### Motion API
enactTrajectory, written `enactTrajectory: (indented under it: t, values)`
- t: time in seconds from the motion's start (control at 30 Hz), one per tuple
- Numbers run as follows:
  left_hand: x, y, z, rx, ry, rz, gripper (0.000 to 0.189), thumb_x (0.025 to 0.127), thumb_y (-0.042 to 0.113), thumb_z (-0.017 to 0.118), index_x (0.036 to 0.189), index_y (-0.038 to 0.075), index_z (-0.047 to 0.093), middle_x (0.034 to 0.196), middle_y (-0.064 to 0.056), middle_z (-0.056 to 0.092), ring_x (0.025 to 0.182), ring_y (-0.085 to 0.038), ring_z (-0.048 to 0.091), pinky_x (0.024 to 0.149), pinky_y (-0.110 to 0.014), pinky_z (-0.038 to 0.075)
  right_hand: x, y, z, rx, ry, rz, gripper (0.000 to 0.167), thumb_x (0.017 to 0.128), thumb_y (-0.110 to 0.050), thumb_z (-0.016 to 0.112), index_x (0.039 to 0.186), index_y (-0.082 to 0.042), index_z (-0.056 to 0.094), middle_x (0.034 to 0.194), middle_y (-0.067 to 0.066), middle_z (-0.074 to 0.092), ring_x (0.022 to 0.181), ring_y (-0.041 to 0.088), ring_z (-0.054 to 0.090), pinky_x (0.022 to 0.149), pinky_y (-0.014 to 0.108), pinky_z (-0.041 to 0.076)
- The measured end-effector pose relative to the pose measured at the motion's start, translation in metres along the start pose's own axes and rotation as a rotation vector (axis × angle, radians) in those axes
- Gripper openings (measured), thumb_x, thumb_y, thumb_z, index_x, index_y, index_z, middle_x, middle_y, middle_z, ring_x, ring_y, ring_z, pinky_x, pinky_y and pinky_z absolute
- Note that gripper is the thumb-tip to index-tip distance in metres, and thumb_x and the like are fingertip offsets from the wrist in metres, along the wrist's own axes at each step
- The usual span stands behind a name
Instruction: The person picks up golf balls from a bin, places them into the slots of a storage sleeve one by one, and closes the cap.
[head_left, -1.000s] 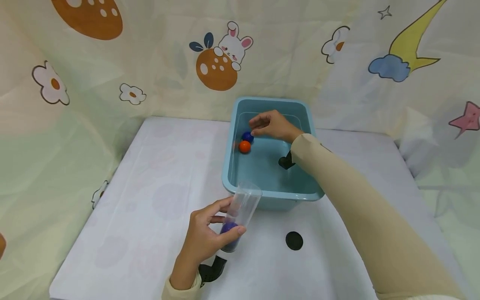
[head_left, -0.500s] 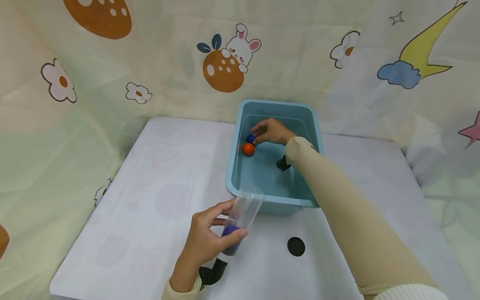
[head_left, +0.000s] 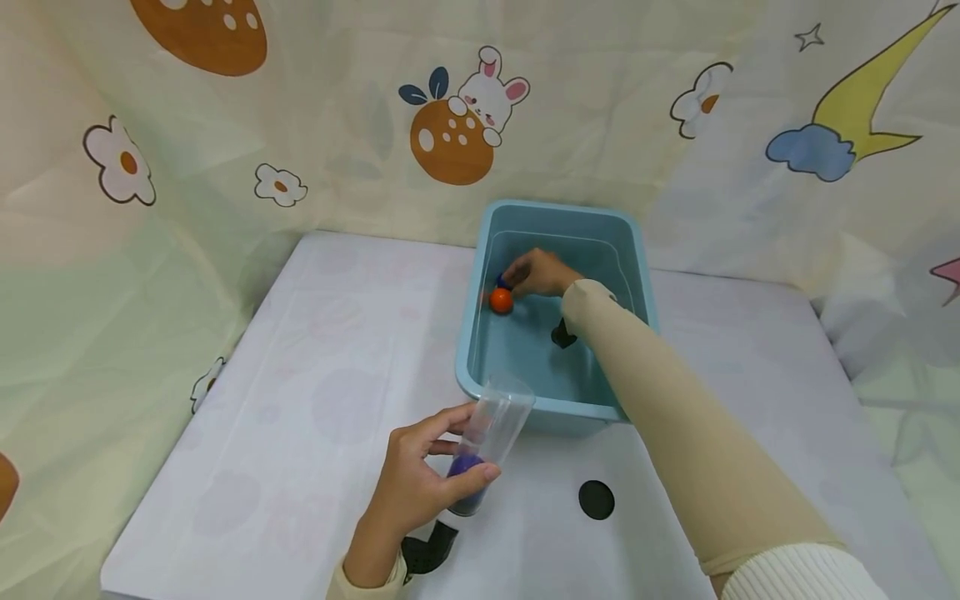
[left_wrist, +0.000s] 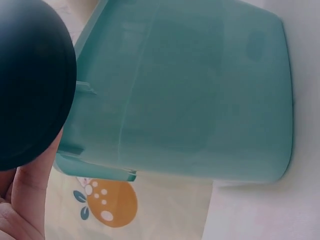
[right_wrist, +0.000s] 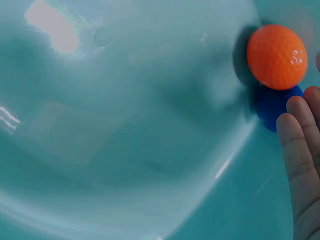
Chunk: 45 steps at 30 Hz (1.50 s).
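Observation:
My left hand [head_left: 423, 475] holds a clear plastic tube [head_left: 504, 417] in front of the tub, tilted with its mouth toward the far right. A blue-purple ball [head_left: 467, 467] lies low inside the tube. In the left wrist view the tube's dark round end [left_wrist: 32, 85] fills the upper left. My right hand [head_left: 546, 273] reaches down into the blue-green tub [head_left: 555, 406]. Its fingertips meet a blue golf ball [right_wrist: 272, 107], partly covered by them, beside the tub's left wall. An orange golf ball [right_wrist: 277, 57] rests against the blue one.
A black disc [head_left: 596, 500] lies on the white table [head_left: 337, 333], in front of the tub. Behind the table hangs a printed cloth backdrop [head_left: 337, 108]. Black wrist camera straps show below both hands.
My right hand has lowered in the tub and its fingers have come down over the blue ball. The left hand and tube stay nearly in place; the head view has shifted slightly.

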<state>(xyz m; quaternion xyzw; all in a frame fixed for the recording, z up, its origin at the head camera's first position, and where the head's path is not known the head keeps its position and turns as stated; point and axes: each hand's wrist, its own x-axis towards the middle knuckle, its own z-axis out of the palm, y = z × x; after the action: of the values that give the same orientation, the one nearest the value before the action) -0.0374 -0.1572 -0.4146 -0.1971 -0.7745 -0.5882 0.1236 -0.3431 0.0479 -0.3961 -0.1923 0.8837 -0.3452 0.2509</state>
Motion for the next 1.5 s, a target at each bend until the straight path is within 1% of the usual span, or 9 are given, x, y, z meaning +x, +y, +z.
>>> enactTrajectory:
  t: [0.23, 0.43, 0.6, 0.67, 0.9, 1.2, 1.3, 1.5]
  values:
    - [-0.001, -0.002, 0.001, -0.005, -0.007, -0.006, 0.059, 0.081, 0.015, 0.094, 0.134, 0.0, 0.072, 0.114, -0.014, 0.08, 0.099, -0.019, 0.077, 0.076, -0.032, 0.066, 0.006, 0.002, 0.006, -0.031, -0.008, 0.017, 0.037, 0.096, 0.002, 0.078, 0.132, 0.005, 0.072, 0.133, 0.022, 0.072, 0.126, 0.036, 0.066, 0.111, 0.047, 0.054]
    - [-0.001, -0.004, 0.002, -0.013, -0.009, -0.001, 0.059, 0.082, 0.017, 0.094, 0.134, 0.0, 0.072, 0.113, -0.013, 0.08, 0.099, -0.019, 0.077, 0.076, -0.033, 0.067, 0.013, 0.003, 0.013, -0.069, -0.002, 0.031, 0.037, 0.093, 0.002, 0.081, 0.13, 0.004, 0.074, 0.127, 0.02, 0.073, 0.118, 0.034, 0.066, 0.106, 0.046, 0.056]
    - [-0.002, -0.004, 0.002, -0.014, -0.011, 0.01, 0.058, 0.083, 0.018, 0.094, 0.134, 0.0, 0.072, 0.113, -0.013, 0.081, 0.1, -0.019, 0.077, 0.075, -0.034, 0.067, 0.019, 0.006, 0.019, -0.119, -0.036, 0.029, 0.037, 0.092, -0.002, 0.084, 0.128, 0.001, 0.076, 0.124, 0.017, 0.074, 0.114, 0.032, 0.065, 0.104, 0.045, 0.056]
    - [-0.002, -0.004, 0.002, -0.015, -0.014, 0.011, 0.058, 0.083, 0.019, 0.094, 0.134, 0.0, 0.072, 0.114, -0.013, 0.08, 0.1, -0.019, 0.077, 0.075, -0.033, 0.067, 0.019, 0.006, 0.021, -0.128, -0.05, 0.027, 0.037, 0.092, -0.004, 0.084, 0.128, 0.001, 0.076, 0.125, 0.017, 0.074, 0.115, 0.032, 0.066, 0.104, 0.045, 0.056]
    - [-0.003, -0.004, 0.002, -0.024, -0.013, 0.014, 0.057, 0.083, 0.017, 0.094, 0.133, 0.001, 0.073, 0.114, -0.012, 0.081, 0.1, -0.016, 0.076, 0.076, -0.035, 0.067, 0.016, 0.002, 0.025, -0.164, -0.087, 0.007, 0.049, 0.091, -0.006, 0.087, 0.136, 0.004, 0.071, 0.136, 0.021, 0.071, 0.126, 0.036, 0.064, 0.108, 0.046, 0.055]
    - [-0.003, -0.005, 0.002, -0.037, -0.014, 0.021, 0.057, 0.083, 0.018, 0.094, 0.133, 0.002, 0.073, 0.113, -0.011, 0.081, 0.101, -0.016, 0.076, 0.076, -0.035, 0.067, 0.019, 0.0, 0.026, -0.174, -0.127, 0.03, 0.049, 0.093, -0.008, 0.086, 0.138, 0.004, 0.07, 0.136, 0.022, 0.07, 0.128, 0.037, 0.063, 0.11, 0.047, 0.053]
    - [-0.003, -0.005, 0.001, -0.034, -0.012, 0.029, 0.056, 0.084, 0.02, 0.094, 0.133, 0.002, 0.073, 0.112, -0.011, 0.081, 0.1, -0.017, 0.077, 0.076, -0.035, 0.067, 0.019, -0.002, 0.024, -0.185, -0.145, 0.029, 0.049, 0.093, -0.009, 0.086, 0.138, 0.004, 0.069, 0.135, 0.021, 0.071, 0.125, 0.035, 0.063, 0.11, 0.046, 0.053]
    - [-0.003, -0.005, -0.001, -0.027, -0.006, 0.023, 0.057, 0.083, 0.02, 0.094, 0.133, 0.001, 0.074, 0.111, -0.011, 0.081, 0.1, -0.017, 0.077, 0.075, -0.034, 0.067, 0.018, -0.006, 0.022, -0.195, -0.157, 0.024, 0.044, 0.092, -0.008, 0.087, 0.133, 0.003, 0.072, 0.126, 0.018, 0.073, 0.115, 0.032, 0.064, 0.105, 0.043, 0.055]
